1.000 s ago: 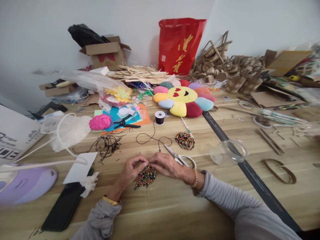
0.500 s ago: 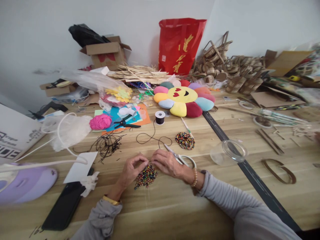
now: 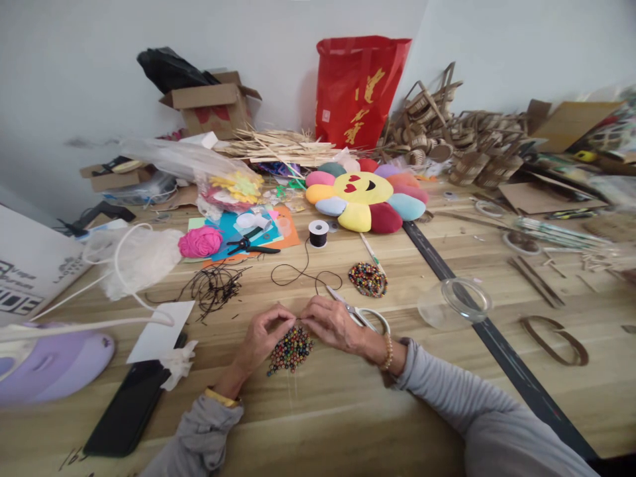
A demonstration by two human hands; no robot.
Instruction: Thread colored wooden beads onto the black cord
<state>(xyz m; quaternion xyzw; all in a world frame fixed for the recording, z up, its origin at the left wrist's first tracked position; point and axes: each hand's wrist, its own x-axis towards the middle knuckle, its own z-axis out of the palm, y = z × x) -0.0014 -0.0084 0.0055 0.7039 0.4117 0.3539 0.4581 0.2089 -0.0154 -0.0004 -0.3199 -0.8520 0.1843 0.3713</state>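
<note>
My left hand (image 3: 262, 334) is closed in a pinch, thumb and forefinger together at the upper edge of a pile of small multicoloured beads (image 3: 291, 350). What its fingertips hold is too small to make out. Close beside it, my right hand (image 3: 328, 323) pinches a thin black cord, a short dark bit of which shows between the two hands. Behind the right hand, black cord (image 3: 298, 269) loops over the table to a white-ended spool (image 3: 318, 234). Scissors (image 3: 365, 317) lie partly under the right hand, and a coil of strung beads (image 3: 368, 279) rests beyond them.
Cut black cord pieces (image 3: 213, 288), pink yarn (image 3: 200, 242) and black-handled pliers (image 3: 251, 248) lie left. A phone (image 3: 124, 411) is near front left. A clear round container (image 3: 454, 303) lies right; a flower cushion (image 3: 365, 192) and red bag (image 3: 360, 93) stand behind.
Both hands stay nearly in place over the beads. A short dark bit of cord shows more clearly between the fingertips now.
</note>
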